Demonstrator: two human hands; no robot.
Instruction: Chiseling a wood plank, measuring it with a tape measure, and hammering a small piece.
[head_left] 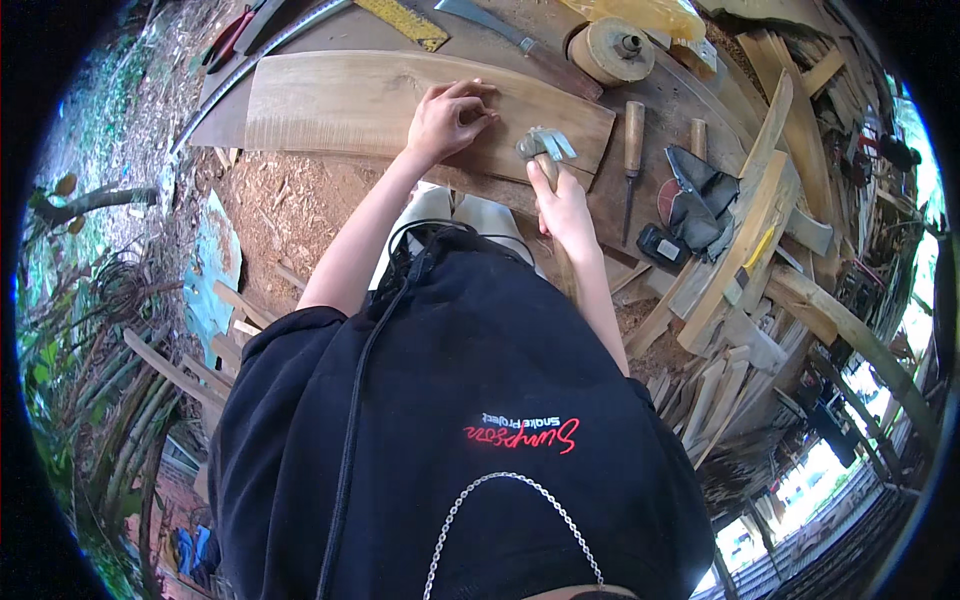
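Head view: right grip [567, 208] clamps hammer [541, 144] near its head, likely for control; left grip [447, 124] curls over board [335, 100], hold unclear.

Red-white lettering [522, 432] on probable black hoodie [400, 400]

Soft daylight, glaring openings

Daylight falls evenly on the board [345, 95] here, shadows soft. Off to the right, openings [926, 325] burn out white. Leftward foliage [85, 300] smears; outer edges bow, blue-fringed, into black corners.
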